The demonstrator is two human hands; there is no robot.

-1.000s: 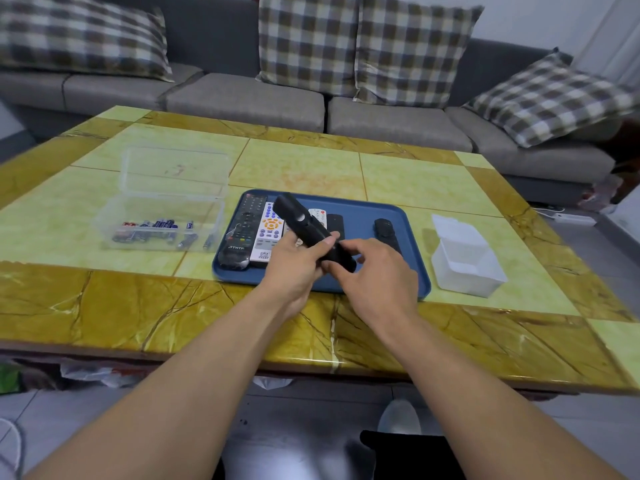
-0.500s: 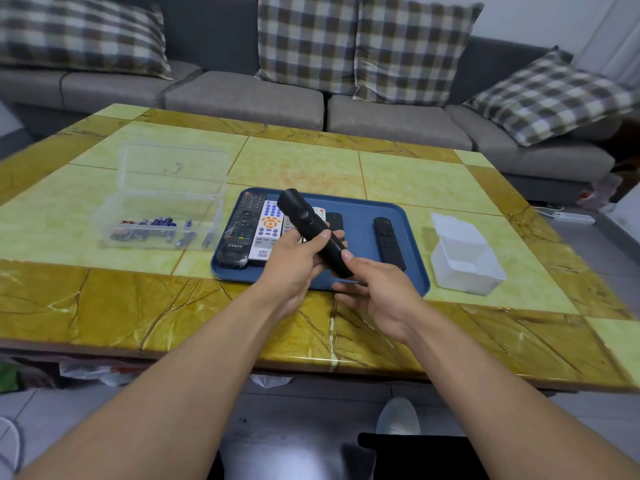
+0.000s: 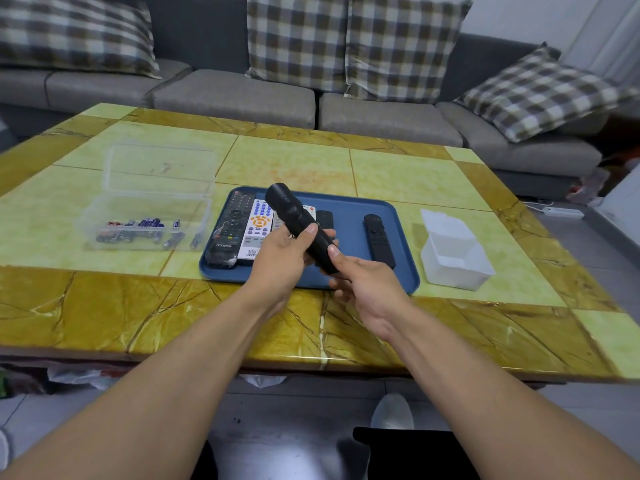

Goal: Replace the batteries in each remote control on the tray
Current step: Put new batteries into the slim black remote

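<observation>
Right now, through the head camera, I see both hands raised over the near edge of the blue tray, sharing one black remote. My left hand wraps around the remote's middle, thumb lying along its upper face, while my right hand pinches the lower end between thumb and curled fingers. The remote tilts up and away to the left, its far tip above the tray's back rim.

On the tray's left side lie a dark remote and, touching it, a white remote with coloured buttons; another light remote beside that is mostly hidden behind the held one. A short black remote sits near the middle, and a slim black remote lies apart toward the right, with bare blue tray around it.

Left of the tray, just beside its edge, stands a clear plastic box with its lid open and batteries loose in the bottom. Right of the tray, a white open container sits close by, a strip of counter showing between them. The counter's near border runs as a wide bare band under my forearms, and its far half is open up to the grey sofa with checked cushions.
</observation>
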